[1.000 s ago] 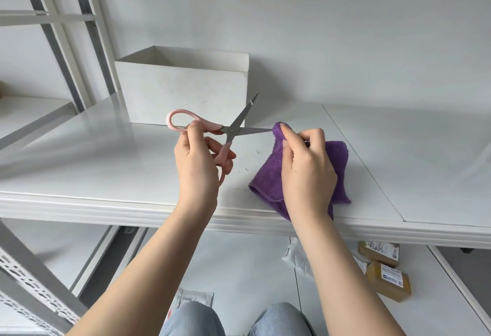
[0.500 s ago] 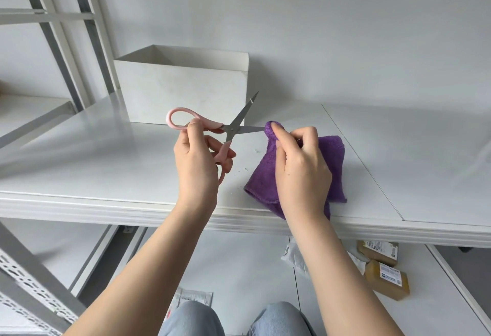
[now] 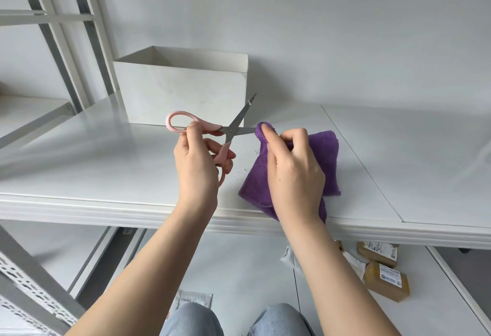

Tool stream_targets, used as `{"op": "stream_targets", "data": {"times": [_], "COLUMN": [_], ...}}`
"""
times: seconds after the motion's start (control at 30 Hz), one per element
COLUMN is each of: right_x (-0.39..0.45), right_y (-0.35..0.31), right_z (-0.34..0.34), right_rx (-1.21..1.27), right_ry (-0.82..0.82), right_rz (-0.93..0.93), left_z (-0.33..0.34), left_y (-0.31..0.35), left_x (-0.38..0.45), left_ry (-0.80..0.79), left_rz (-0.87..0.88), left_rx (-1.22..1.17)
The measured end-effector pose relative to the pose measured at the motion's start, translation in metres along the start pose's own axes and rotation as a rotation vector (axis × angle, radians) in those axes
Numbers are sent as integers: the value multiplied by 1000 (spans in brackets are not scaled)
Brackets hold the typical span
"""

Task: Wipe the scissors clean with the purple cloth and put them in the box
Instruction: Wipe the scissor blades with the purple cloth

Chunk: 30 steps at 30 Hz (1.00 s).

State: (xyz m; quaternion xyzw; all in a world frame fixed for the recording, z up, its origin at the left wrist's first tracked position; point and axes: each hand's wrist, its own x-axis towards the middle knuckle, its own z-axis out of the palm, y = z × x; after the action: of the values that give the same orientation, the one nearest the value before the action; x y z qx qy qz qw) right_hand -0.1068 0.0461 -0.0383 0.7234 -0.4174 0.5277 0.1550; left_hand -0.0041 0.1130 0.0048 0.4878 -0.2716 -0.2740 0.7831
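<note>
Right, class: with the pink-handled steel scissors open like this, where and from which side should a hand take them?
Take the pink-handled steel scissors by the pink handle loops, from the left, as the left hand does. The open blades point right, one into the purple cloth.

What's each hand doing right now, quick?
Left hand: closed, gripping the pink-handled metal scissors, blades spread open.
Right hand: closed, fingers pinching the purple terry cloth around one blade.
</note>
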Motion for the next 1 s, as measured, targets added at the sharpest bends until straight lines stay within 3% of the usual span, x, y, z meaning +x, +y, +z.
{"op": "stream_targets", "data": {"times": [0.27, 0.37, 0.5, 1.0], "right_x": [3, -2, -7, 5], "right_y": [9, -10, -33, 0], "right_z": [-2, -6, -4, 0], "right_rx": [14, 3, -2, -59], "right_ry": [9, 66, 11, -31], "right_rz": [172, 68, -100, 33], "left_z": [-2, 0, 3, -2], "left_y": [-1, -1, -3, 2], "left_x": [1, 1, -2, 0], "left_ry": [12, 6, -26, -9], "left_rz": [-44, -35, -32, -6], "left_rx": [18, 14, 16, 11]}}
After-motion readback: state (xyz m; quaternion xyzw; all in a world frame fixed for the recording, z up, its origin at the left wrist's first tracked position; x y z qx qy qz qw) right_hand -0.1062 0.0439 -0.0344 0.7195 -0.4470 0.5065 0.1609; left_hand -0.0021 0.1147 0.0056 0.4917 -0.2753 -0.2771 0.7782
